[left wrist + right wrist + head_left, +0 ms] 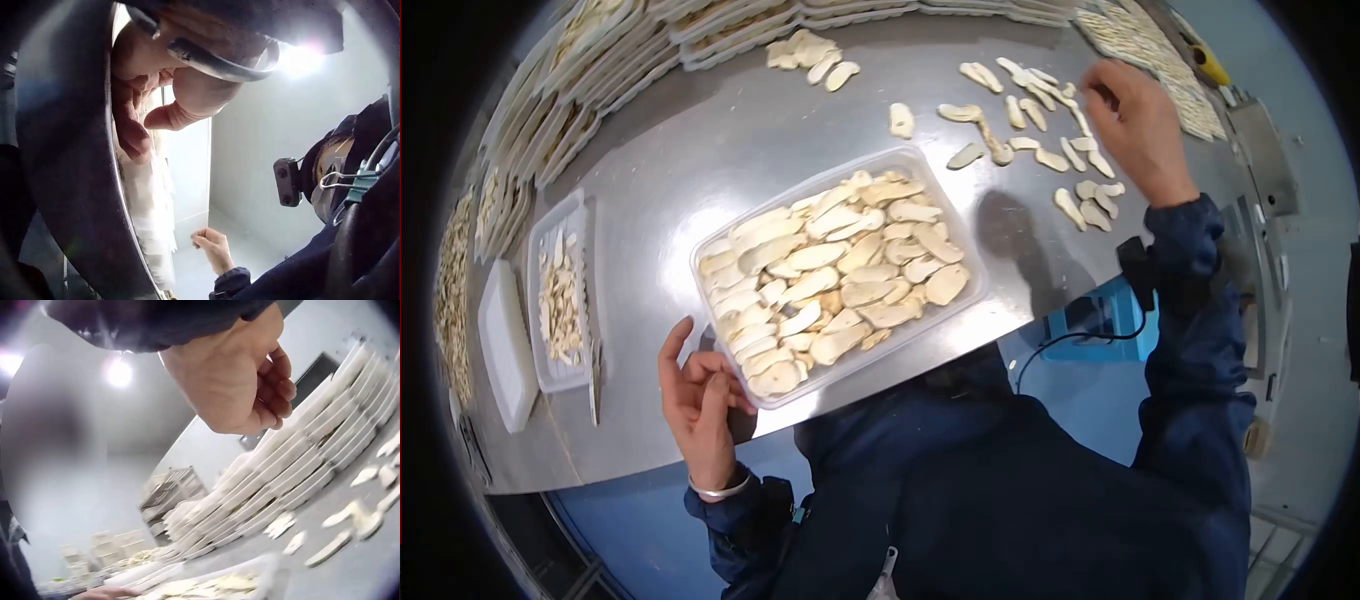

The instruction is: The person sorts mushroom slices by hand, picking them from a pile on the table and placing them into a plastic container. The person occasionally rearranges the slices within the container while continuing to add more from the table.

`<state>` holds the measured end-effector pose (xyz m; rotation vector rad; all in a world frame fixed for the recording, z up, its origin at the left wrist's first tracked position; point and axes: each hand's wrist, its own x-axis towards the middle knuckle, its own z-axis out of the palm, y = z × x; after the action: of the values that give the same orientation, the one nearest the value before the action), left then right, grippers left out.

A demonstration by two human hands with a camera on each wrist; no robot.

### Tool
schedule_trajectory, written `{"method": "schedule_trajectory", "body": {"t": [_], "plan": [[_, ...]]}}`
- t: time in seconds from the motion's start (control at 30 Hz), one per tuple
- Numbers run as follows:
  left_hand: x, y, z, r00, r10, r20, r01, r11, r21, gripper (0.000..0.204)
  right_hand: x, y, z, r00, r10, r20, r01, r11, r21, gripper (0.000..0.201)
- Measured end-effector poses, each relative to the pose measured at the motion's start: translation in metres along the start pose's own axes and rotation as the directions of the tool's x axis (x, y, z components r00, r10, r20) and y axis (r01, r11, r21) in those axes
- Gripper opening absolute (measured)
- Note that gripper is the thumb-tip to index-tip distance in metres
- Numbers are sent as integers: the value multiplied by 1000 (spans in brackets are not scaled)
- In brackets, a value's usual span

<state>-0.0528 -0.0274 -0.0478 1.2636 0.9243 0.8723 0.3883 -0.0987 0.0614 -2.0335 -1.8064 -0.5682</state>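
Note:
A clear plastic tray filled with rows of pale mushroom slices lies near the table's front edge. At its lower left corner is my left hand, palm up with loosely bent fingers; whether they touch the tray is unclear. The left wrist view shows this hand close up, gripping nothing visible. Above the loose slices at the right, my right hand is raised with curled fingers. No slice shows in the right hand in the right wrist view, though its inner fingertips are partly hidden.
Stacked white trays line the back and left. A smaller tray of small pieces stands at the left beside a white lid-like tray and a knife. More slices lie at the back; a blue bin is below.

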Motion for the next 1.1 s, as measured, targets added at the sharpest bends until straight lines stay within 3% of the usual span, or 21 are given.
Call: {"method": "schedule_trajectory", "body": {"t": [0.13, 0.33, 0.43, 0.53, 0.63, 0.73, 0.8, 0.97, 1.1], "plan": [[1, -1, 0, 1000, 4, -16, -4, 1000, -4, 54, -22, 77, 6, 922, 251, 295, -199, 960, -196, 15], [0, 1, 2, 999, -4, -48, 6, 999, 50, 55, 7, 85, 47, 920, 193, 341, -171, 981, -93, 20], [0, 0, 4, 998, 11, -60, -7, 997, 72, 55, 25, 91, 80, 974, 45, 221, -47, 999, 6, 21], [0, 1, 6, 996, 6, -84, 1, 997, 82, 55, 42, 89, 102, 948, 100, 303, -93, 995, -38, 24], [0, 2, 7, 995, -10, -95, 16, 998, 68, 56, 53, 73, 110, 935, 35, 352, -56, 997, 50, 27], [0, 2, 7, 996, -21, -90, 26, 998, 51, 56, 60, 49, 111, 878, 130, 461, -118, 991, -56, 30], [0, 3, 8, 995, -24, -96, 28, 999, 43, 56, 60, 54, 128, 873, 187, 451, -150, 982, -118, 29], [0, 2, 7, 995, -23, -96, 25, 1000, 14, 57, 51, 66, 141, 889, 173, 423, -118, 981, -154, 23], [0, -1, 6, 996, -15, -90, 17, 1000, 18, 57, 47, 74, 137, 878, 207, 433, -205, 977, -52, 23]]}}
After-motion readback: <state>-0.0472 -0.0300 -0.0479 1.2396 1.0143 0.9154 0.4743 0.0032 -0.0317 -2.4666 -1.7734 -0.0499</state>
